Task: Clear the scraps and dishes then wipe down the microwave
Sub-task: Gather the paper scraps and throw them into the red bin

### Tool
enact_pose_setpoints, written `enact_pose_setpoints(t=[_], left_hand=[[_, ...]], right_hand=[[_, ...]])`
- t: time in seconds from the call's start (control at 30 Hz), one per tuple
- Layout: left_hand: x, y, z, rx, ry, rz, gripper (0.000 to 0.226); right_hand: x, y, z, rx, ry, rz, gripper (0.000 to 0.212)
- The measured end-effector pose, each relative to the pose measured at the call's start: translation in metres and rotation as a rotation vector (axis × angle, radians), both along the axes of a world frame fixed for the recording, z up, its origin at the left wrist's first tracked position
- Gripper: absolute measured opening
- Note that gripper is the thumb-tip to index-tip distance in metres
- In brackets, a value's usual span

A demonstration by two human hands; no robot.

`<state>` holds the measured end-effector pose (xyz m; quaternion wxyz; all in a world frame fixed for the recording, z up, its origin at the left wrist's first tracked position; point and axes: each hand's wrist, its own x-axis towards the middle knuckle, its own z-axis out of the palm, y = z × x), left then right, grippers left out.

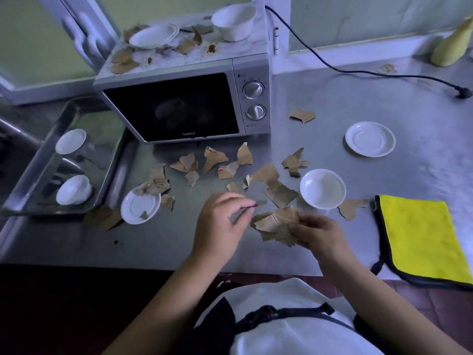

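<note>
Several torn brown paper scraps (pixel 215 160) lie on the steel counter in front of the silver microwave (pixel 184 101). My right hand (pixel 317 234) is shut on a bunch of brown scraps (pixel 275 224). My left hand (pixel 220 224) pinches a thin scrap strip between thumb and fingers, just left of that bunch. A white bowl (pixel 323 188) stands beyond my right hand. One white saucer (pixel 140 206) with scraps on it sits at the left, another saucer (pixel 370 139) at the right. On the microwave's top are a plate (pixel 153 35), a bowl (pixel 234 21) and more scraps.
A folded yellow cloth (pixel 419 237) with dark edging lies at the right counter edge. A steel tray (pixel 64 160) at the left holds two white cups. The microwave's black cord (pixel 358 70) runs across the back right, near a yellow bottle (pixel 451 44).
</note>
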<state>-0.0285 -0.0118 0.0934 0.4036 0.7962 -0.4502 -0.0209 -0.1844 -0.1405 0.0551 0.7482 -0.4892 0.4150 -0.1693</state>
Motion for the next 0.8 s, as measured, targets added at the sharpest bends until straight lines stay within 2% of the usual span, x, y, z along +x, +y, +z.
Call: enact_pose_setpoints(t=[0.07,0.13,0.23,0.4,0.8], left_hand=[[-0.014,-0.006,-0.008,0.018,-0.261,-0.084,0.012],[-0.022,-0.008,-0.017,0.065,-0.352,-0.12,0.015],[-0.026,-0.006,-0.026,0.105,-0.358,-0.151,0.019],[-0.027,-0.015,-0.025,0.128,-0.348,-0.254,0.022],[-0.027,-0.035,-0.028,0.05,-0.395,-0.499,0.018]], right_hand=[[0.006,0.003,0.005,0.045,-0.053,0.031,0.018],[0.007,0.003,0.009,0.098,-0.12,0.094,0.017],[0.002,-0.002,0.01,0.196,-0.185,0.175,0.017],[-0.008,-0.011,0.008,0.369,-0.248,0.16,0.024],[-0.028,-0.025,0.006,0.47,-0.26,0.023,0.029]])
